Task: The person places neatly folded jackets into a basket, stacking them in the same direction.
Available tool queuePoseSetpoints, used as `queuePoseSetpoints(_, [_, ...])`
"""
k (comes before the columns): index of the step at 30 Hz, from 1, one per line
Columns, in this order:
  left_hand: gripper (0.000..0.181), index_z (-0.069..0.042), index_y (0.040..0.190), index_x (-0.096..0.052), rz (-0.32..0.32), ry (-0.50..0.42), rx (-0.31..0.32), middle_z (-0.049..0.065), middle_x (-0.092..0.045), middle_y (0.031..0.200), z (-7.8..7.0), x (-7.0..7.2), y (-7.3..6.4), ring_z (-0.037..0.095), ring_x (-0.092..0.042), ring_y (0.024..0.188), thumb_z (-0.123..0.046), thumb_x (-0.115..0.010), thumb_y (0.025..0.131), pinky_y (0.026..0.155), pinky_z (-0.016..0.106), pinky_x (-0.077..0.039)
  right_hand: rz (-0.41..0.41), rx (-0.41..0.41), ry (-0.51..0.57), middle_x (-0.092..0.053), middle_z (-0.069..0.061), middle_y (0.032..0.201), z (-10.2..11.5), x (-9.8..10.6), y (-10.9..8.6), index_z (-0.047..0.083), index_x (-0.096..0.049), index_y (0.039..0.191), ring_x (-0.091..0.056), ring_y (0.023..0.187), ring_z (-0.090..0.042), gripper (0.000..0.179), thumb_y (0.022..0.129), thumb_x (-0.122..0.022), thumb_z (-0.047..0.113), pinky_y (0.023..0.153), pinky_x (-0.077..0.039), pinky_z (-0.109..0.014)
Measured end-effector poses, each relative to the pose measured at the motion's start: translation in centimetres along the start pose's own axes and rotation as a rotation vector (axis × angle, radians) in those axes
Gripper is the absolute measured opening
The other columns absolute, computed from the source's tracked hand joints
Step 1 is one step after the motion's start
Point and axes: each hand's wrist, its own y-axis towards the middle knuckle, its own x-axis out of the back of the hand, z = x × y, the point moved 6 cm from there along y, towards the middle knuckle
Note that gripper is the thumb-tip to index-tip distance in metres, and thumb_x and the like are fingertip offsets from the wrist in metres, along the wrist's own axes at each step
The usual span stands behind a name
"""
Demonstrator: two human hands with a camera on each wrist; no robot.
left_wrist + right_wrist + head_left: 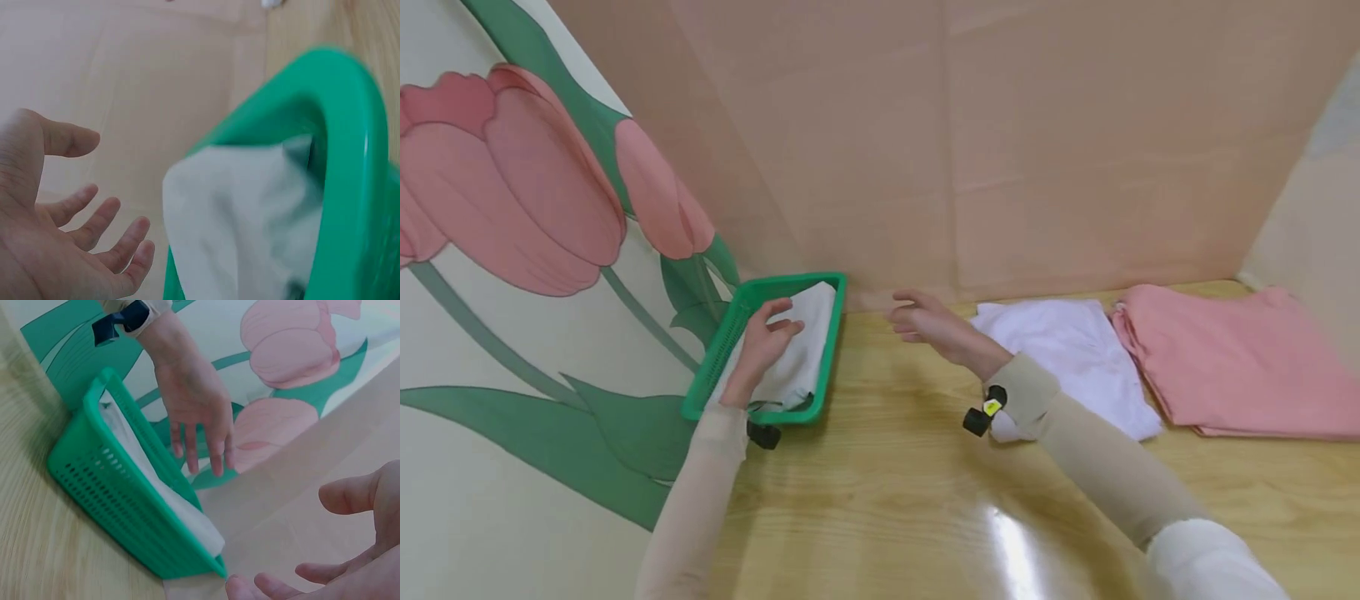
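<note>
Filling twelve o'clock in the head view, a beige hanging sheet (850,150); at nine, a painted wall (535,517) with pink tulips; down at six, a wooden worktop (880,475). On the worktop at three o'clock, a folded pink cloth (1232,367); just beside, nearer four, a folded white cloth (1067,350). Between eight and nine, close to the hanging sheet, a green basket (797,414), with a pale cloth (797,367) lying inside.

Overlapping the pale cloth, the left hand (762,343); just off centre toward four, the right hand (936,327), between basket and white cloth. Both released, fingers loosely bent, grasping nothing. By judgement, a free-handed step beside the basket, with the pale cloth already inside. For any next grip on the white cloth, probably needed: swinging the right hand toward four, lowering, pinching an edge. For any adjusting of the pale cloth: lowering the left hand.

Plain only in the right-wrist view: the basket's pierced side, and a gap between left hand and pale cloth, despite the overlap seen from the head. Missing there: both folded cloths. Smallest, under the wrists in the head view: black boxes (977,422).
</note>
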Motion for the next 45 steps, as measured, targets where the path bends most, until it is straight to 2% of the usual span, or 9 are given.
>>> queuePoseSetpoints(9, [0.052, -0.009, 0.151, -0.055, 0.027, -0.074, -0.050, 0.017, -0.052, 0.158, -1.9, -3.8, -1.0, 0.040, -0.055, 0.140, -0.021, -0.069, 0.103, 0.115, 0.054, -0.048, -0.083, 0.074, -0.011, -0.043, -0.027, 0.160, -1.4, 4.3, -2.1, 0.006, -0.032, 0.165, -0.049, 0.144, -0.047, 0.063, 0.109, -0.057, 0.018, 0.122, -0.040, -0.059])
queuePoseSetpoints(15, [0.051, -0.011, 0.150, -0.055, 0.063, -0.105, -0.070, 0.013, -0.055, 0.154, -2.9, -7.0, -2.0, 0.038, -0.062, 0.132, -0.022, -0.071, 0.103, 0.110, 0.053, -0.052, -0.103, 0.089, -0.052, -0.045, -0.025, 0.161, -2.1, 7.4, -4.0, 0.003, -0.036, 0.164, -0.050, 0.143, -0.045, 0.059, 0.110, -0.056, 0.018, 0.121, -0.040, -0.059])
queuePoseSetpoints(18, [0.052, -0.011, 0.151, -0.055, 0.072, -0.093, -0.101, 0.012, -0.056, 0.153, -3.4, -8.4, -2.4, 0.038, -0.063, 0.131, -0.020, -0.071, 0.102, 0.106, 0.052, -0.054, -0.094, 0.093, -0.094, -0.046, -0.023, 0.160, -2.2, 8.7, -5.0, 0.003, -0.037, 0.162, -0.053, 0.140, -0.041, 0.056, 0.111, -0.055, 0.019, 0.120, -0.041, -0.059])
queuePoseSetpoints(24, [0.050, -0.009, 0.148, -0.057, 0.101, -0.135, -0.170, 0.014, -0.057, 0.152, -4.4, -10.8, -3.3, 0.038, -0.064, 0.129, -0.010, -0.071, 0.100, 0.105, 0.053, -0.054, -0.102, 0.108, -0.155, -0.048, -0.024, 0.157, -2.7, 10.8, -6.7, -0.002, -0.040, 0.158, -0.062, 0.125, -0.020, 0.053, 0.112, -0.054, 0.018, 0.119, -0.042, -0.060])
queuePoseSetpoints(27, [0.050, -0.009, 0.147, -0.059, 0.098, -0.145, -0.180, 0.014, -0.059, 0.150, -4.8, -11.8, -3.7, 0.039, -0.065, 0.128, -0.010, -0.073, 0.099, 0.105, 0.056, -0.053, -0.132, 0.106, -0.177, -0.049, -0.023, 0.156, -3.2, 11.8, -7.5, -0.002, -0.042, 0.157, -0.064, 0.117, -0.011, 0.051, 0.111, -0.055, 0.018, 0.117, -0.045, -0.056])
queuePoseSetpoints(31, [0.051, -0.011, 0.147, -0.060, 0.104, -0.140, -0.191, 0.014, -0.061, 0.149, -5.0, -13.4, -4.1, 0.042, -0.064, 0.129, -0.011, -0.074, 0.098, 0.107, 0.056, -0.053, -0.176, 0.120, -0.224, -0.051, -0.025, 0.153, -3.8, 13.1, -8.6, -0.002, -0.044, 0.156, -0.066, 0.115, -0.008, 0.052, 0.111, -0.057, 0.019, 0.114, -0.051, -0.050])
queuePoseSetpoints(39, [0.053, -0.011, 0.148, -0.059, 0.152, -0.157, -0.209, 0.013, -0.061, 0.149, -5.6, -16.6, -4.8, 0.044, -0.063, 0.129, -0.013, -0.075, 0.098, 0.106, 0.056, -0.054, -0.281, 0.204, -0.231, -0.052, -0.027, 0.149, -4.4, 15.4, -10.8, -0.004, -0.042, 0.156, -0.063, 0.116, -0.005, 0.056, 0.109, -0.061, 0.020, 0.099, -0.057, -0.022])
queuePoseSetpoints(43, [0.053, -0.011, 0.147, -0.059, 0.163, -0.183, -0.214, 0.014, -0.062, 0.148, -5.8, -17.9, -4.9, 0.048, -0.061, 0.130, -0.014, -0.076, 0.097, 0.106, 0.056, -0.054, -0.323, 0.203, -0.267, -0.052, -0.026, 0.151, -5.2, 16.5, -11.4, 0.000, -0.042, 0.158, -0.063, 0.119, -0.009, 0.059, 0.109, -0.063, 0.026, 0.097, -0.056, -0.019])
queuePoseSetpoints(45, [0.053, -0.012, 0.147, -0.059, 0.168, -0.183, -0.210, 0.013, -0.062, 0.148, -6.0, -18.4, -5.0, 0.047, -0.061, 0.130, -0.014, -0.076, 0.097, 0.105, 0.055, -0.054, -0.346, 0.193, -0.303, -0.053, -0.026, 0.152, -5.6, 17.0, -11.8, 0.002, -0.043, 0.158, -0.063, 0.124, -0.018, 0.060, 0.109, -0.064, 0.030, 0.095, -0.054, -0.016])
